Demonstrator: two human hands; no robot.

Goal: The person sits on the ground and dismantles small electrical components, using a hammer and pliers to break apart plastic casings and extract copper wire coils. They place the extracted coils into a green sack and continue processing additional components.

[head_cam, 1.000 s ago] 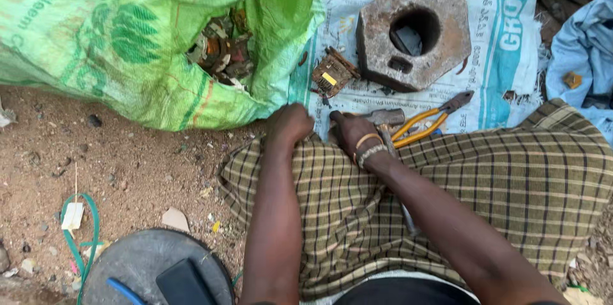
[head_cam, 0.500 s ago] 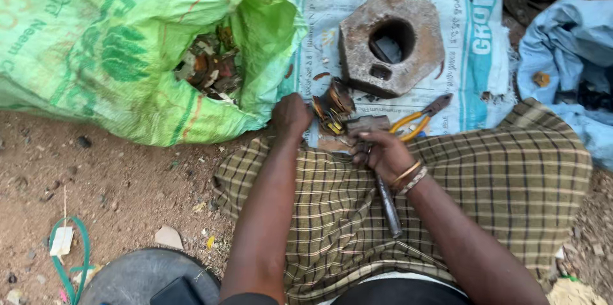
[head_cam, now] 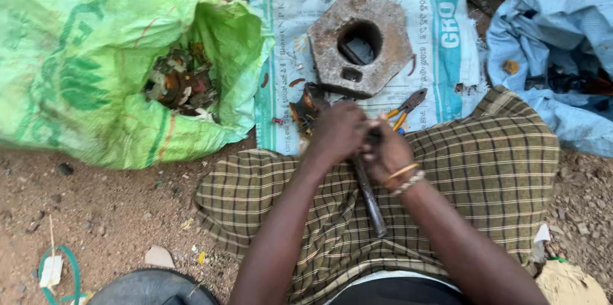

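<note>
My left hand [head_cam: 335,131] and my right hand [head_cam: 388,152] meet over the front edge of a printed white sack sheet [head_cam: 440,56]. The left hand is closed on a small scrap part [head_cam: 306,108] with coloured wires. My right hand grips a dark metal rod [head_cam: 370,196] that slants down over my checked cloth [head_cam: 485,164]. Bangles circle my right wrist. Just beyond the hands lies a rusty hexagonal metal block [head_cam: 361,43] with a round hole. Yellow-handled pliers [head_cam: 405,108] lie right of the hands.
An open green sack [head_cam: 96,69] with several scrap pieces [head_cam: 179,81] lies at the left on bare dirt. A light blue cloth bag [head_cam: 549,56] sits at the right. A dark round lid [head_cam: 147,289] and a green cord [head_cam: 60,267] are at the bottom left.
Both hands have come together over the scrap part. The right hand now holds the metal rod. The view has shifted so the block and sacks sit further right.
</note>
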